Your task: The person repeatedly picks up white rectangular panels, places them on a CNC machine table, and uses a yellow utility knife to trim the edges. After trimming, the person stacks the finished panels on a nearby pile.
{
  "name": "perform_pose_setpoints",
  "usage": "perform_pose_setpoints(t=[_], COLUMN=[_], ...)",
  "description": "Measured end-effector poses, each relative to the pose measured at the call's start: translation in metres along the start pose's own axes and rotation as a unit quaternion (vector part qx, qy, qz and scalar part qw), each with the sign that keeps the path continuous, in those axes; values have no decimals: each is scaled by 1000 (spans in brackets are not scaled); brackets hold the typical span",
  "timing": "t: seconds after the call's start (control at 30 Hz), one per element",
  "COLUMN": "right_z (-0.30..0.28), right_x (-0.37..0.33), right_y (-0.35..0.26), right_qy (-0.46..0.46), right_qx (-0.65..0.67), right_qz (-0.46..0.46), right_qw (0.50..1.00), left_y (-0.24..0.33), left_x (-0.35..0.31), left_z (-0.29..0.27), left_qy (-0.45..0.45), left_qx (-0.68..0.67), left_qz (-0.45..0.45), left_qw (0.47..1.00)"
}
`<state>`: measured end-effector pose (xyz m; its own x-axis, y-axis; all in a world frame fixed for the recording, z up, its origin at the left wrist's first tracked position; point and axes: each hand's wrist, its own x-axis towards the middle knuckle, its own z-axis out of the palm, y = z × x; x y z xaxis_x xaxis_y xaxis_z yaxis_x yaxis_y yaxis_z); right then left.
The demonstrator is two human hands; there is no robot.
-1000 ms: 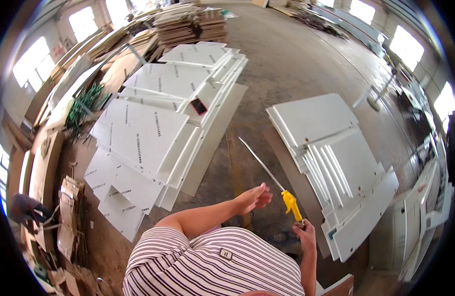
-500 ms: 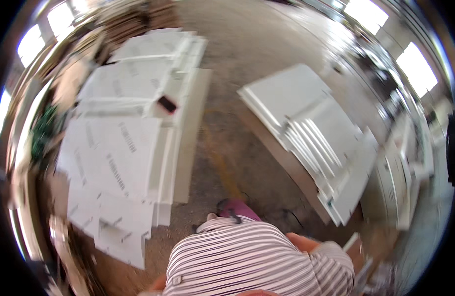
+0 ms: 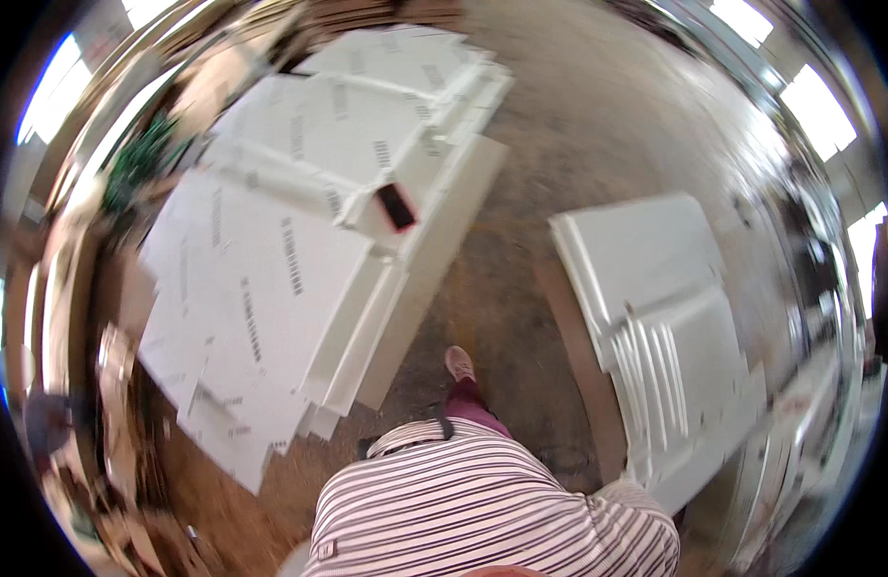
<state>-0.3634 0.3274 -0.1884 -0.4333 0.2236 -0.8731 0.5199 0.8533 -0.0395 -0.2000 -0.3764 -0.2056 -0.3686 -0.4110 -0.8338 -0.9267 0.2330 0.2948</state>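
My hands are both outside what I can see, so I cannot say whether my fingers stand apart, close together or are clamped on something. My striped shirt [image 3: 473, 505] shows below and right of the near end of the large panel stack [image 3: 271, 231], my landmark here. One leg in purple trousers [image 3: 475, 404] and a pale pink shoe [image 3: 458, 363] reach onto the concrete floor [image 3: 511, 279], just right of that stack. The stack's white sheets overlap in steps and carry dark printed marks. On top of it, near its right edge, lies a dark phone [image 3: 396, 207] with a red rim. Across the floor to its right sits the smaller panel stack [image 3: 646, 245], with narrow white strips [image 3: 656, 385] lying on it and a brown board [image 3: 583, 356] along its near side. Left of the large stack is a green tangled bundle [image 3: 141, 162]; beyond its far end are brown boards [image 3: 381, 13].
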Motion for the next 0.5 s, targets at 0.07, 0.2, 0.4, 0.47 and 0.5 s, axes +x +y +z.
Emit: perform_pose_setpoints(t=[0.07,0.2,0.4,0.47,0.5], right_z=[-35,-83,-130,-158,-177], right_x=[31,96,181,196,191], right_y=[-22,-92,-292,-398,-460], right_qy=[-8,-63,-47,13,30], right_qx=[-14,-115,-312,-269,-171], right_qz=[-12,-84,-403,-495,-504], right_qw=[1000,988,859,826,846], left_y=[-5,20,122,159,185], left_x=[-30,-80,-113,-115,-121], left_z=[25,85,125,121,114], left_qy=[29,91,243,299,292], left_qx=[-28,-83,-101,-161,-244], left_qz=[-17,-45,40,81,92], left_qw=[999,991,964,937,920])
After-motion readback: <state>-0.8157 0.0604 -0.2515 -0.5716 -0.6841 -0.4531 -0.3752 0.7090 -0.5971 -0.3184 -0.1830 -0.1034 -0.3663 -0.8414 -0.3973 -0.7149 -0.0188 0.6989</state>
